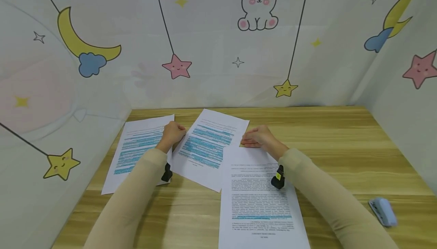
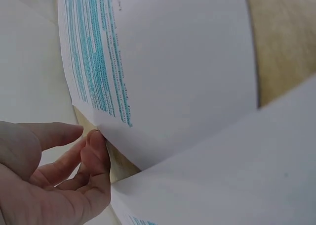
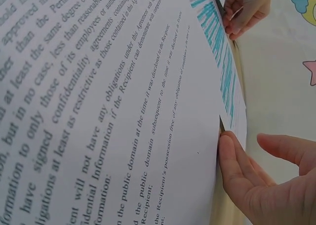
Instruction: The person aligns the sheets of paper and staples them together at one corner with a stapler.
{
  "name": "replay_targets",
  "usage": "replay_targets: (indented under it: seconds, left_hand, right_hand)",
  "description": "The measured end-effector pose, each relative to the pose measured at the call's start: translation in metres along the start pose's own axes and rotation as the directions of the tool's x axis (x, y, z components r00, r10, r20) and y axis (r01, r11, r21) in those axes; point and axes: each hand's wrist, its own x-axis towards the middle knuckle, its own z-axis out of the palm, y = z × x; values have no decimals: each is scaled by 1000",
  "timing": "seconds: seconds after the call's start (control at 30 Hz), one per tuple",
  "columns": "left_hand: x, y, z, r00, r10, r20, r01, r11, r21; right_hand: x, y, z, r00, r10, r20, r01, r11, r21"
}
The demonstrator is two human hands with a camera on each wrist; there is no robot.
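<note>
Three printed sheets of paper lie on the table in the head view. The left sheet (image 1: 136, 146) and the tilted middle sheet (image 1: 209, 139) carry wide blue highlighting. Overlapping the middle one's corner, the right sheet (image 1: 263, 199) is mostly plain print with one short blue band. My left hand (image 1: 173, 133) is between the left and middle sheets; its fingertips (image 2: 97, 138) are right at a paper edge, the thumb apart from them. At the top edge of the right sheet, my right hand (image 1: 262, 137) rests with straight fingers (image 3: 234, 160) against the paper, thumb raised away.
A small light-blue stapler (image 1: 383, 211) stands on the wooden table (image 1: 341, 146) at the right, beyond my right forearm. Black camera straps (image 1: 278, 177) sit on both wrists. A white cloth wall (image 1: 218, 40) with cartoon prints borders the table behind and at the sides.
</note>
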Motion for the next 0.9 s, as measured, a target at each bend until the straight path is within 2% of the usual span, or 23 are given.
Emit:
replay_targets:
  seconds: [0.2,0.43,0.73,0.9]
  left_hand:
    - [3,-1,-1,1000,-22,16,22,1000,-6]
    - [7,-6,0,999,-16,30,16,1000,1]
    - [10,-10,0,1000,-15,12,15,1000,-17]
    - [10,-15,-2,1000,-22,4,22,999,-34]
  right_hand:
    - [2,0,1,1000,6,-13,-6,1000,13]
    - [5,0,3,999,18,-28,-16,998,65]
    - [7,0,9,999,3,-51,0,999,47]
    - [8,1,13,999,-8,-45,11,997,70]
